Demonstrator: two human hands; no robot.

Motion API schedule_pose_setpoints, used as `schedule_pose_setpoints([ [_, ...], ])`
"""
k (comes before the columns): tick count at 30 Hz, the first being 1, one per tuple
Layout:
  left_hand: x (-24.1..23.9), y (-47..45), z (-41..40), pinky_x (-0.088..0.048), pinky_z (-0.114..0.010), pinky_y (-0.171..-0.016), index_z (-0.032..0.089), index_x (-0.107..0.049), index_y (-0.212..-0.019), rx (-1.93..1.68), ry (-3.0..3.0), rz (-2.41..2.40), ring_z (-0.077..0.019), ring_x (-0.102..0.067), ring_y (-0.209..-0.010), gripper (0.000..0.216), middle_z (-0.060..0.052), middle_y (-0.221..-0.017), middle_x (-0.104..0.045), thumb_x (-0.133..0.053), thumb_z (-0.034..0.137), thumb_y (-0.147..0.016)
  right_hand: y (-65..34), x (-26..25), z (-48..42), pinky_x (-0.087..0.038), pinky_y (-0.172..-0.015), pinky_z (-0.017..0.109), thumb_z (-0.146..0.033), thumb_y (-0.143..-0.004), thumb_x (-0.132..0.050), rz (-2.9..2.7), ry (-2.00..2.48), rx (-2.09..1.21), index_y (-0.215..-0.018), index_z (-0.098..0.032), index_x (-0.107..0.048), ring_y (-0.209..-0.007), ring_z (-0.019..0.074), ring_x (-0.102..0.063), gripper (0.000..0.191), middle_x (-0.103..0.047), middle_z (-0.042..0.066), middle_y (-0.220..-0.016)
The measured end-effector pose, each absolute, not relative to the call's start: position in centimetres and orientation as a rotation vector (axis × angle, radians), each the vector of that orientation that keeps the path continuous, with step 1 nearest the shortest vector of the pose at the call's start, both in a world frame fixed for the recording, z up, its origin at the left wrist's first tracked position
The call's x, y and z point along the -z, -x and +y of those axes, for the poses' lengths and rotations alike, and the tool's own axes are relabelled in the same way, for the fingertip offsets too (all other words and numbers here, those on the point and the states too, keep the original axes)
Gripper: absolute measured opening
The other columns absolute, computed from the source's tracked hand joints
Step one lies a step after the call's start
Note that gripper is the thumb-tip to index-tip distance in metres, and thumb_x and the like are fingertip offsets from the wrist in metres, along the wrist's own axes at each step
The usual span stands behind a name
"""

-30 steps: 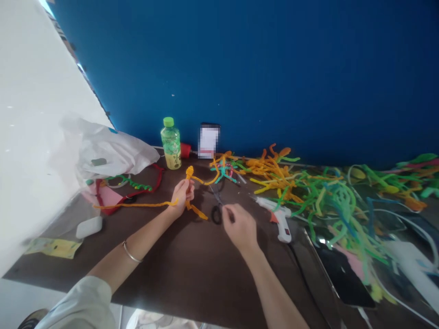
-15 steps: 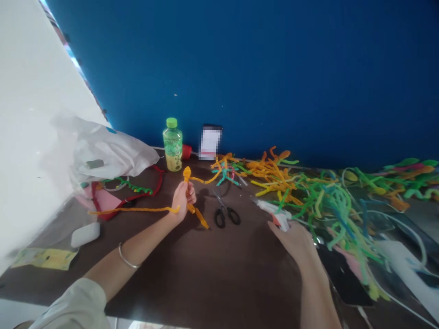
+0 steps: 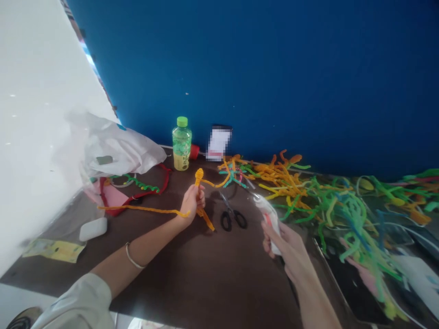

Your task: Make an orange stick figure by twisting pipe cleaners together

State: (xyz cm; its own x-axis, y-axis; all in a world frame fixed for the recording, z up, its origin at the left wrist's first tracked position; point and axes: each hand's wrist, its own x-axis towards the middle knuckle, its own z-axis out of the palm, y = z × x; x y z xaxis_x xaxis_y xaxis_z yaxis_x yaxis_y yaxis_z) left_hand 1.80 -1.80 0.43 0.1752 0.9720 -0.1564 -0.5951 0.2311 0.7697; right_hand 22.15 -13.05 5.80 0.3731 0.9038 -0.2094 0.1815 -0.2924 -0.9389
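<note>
My left hand (image 3: 192, 201) is closed around an orange pipe-cleaner figure (image 3: 200, 177) with a coiled top, held upright above the dark table (image 3: 192, 269). Long orange strands trail from it to the left and down toward the table. My right hand (image 3: 284, 242) grips a white glue gun (image 3: 268, 211), lifted off the table with its nozzle pointing up and left. Black-handled scissors (image 3: 230, 214) lie on the table between my two hands.
A green-capped bottle (image 3: 181, 145) stands at the back by the blue wall. A white plastic bag (image 3: 116, 148) and a red and green craft piece (image 3: 137, 187) lie to the left. Several pipe cleaners (image 3: 322, 196) are heaped on the right. A small white case (image 3: 93, 228) sits near the left edge.
My right hand left the scissors, moved right to the glue gun, took hold of it and lifted it off the table. My left hand kept holding the orange figure.
</note>
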Motion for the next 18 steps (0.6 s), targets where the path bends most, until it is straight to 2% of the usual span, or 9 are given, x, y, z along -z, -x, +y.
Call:
schedule_pose_setpoints([
  [4,-0.4,-2.0,-2.4,-0.019,-0.014,-0.035,0.018,-0.039,-0.075,-1.195,-0.691,0.745,-0.0011,-0.024,-0.035,0.031,0.009,-0.050,-0.031,-0.051,0.046,-0.073,-18.8,-5.1,-11.7,-0.040,-0.036,0.022,-0.046,-0.062,-0.065,-1.077,1.750,-0.726,-0.070,-0.019,-0.044,-0.035,0.0113,-0.048,0.035,-0.051,-0.005,-0.046],
  [10,-0.6,-2.6,-3.9,-0.027,-0.016,-0.032,0.020,-0.034,-0.071,-1.107,-0.853,0.791,-0.0034,-0.030,-0.032,0.038,0.011,-0.047,-0.029,-0.046,0.055,-0.074,-16.1,-3.3,-10.5,-0.040,-0.043,0.022,-0.047,-0.062,-0.064,-1.228,1.782,-0.235,-0.068,-0.021,-0.043,-0.045,0.0122,-0.051,0.034,-0.055,-0.002,-0.056],
  [14,-0.6,-2.8,-4.7,-0.028,-0.016,-0.032,0.020,-0.033,-0.071,-1.059,-0.957,0.766,-0.0031,-0.029,-0.031,0.036,0.011,-0.046,-0.028,-0.041,0.054,-0.078,-15.8,-2.0,-10.4,-0.039,-0.046,0.023,-0.046,-0.066,-0.060,-1.305,1.812,-0.076,-0.069,-0.021,-0.043,-0.044,0.0130,-0.051,0.031,-0.054,-0.002,-0.053],
  [18,-0.7,-2.9,-5.0,-0.027,-0.015,-0.033,0.020,-0.032,-0.072,-1.032,-0.952,0.750,-0.0025,-0.028,-0.032,0.036,0.010,-0.047,-0.028,-0.038,0.054,-0.079,-16.6,-0.8,-10.3,-0.041,-0.050,0.025,-0.046,-0.070,-0.057,-1.356,1.824,0.042,-0.076,-0.019,-0.048,-0.050,0.0159,-0.054,0.029,-0.057,0.002,-0.059],
])
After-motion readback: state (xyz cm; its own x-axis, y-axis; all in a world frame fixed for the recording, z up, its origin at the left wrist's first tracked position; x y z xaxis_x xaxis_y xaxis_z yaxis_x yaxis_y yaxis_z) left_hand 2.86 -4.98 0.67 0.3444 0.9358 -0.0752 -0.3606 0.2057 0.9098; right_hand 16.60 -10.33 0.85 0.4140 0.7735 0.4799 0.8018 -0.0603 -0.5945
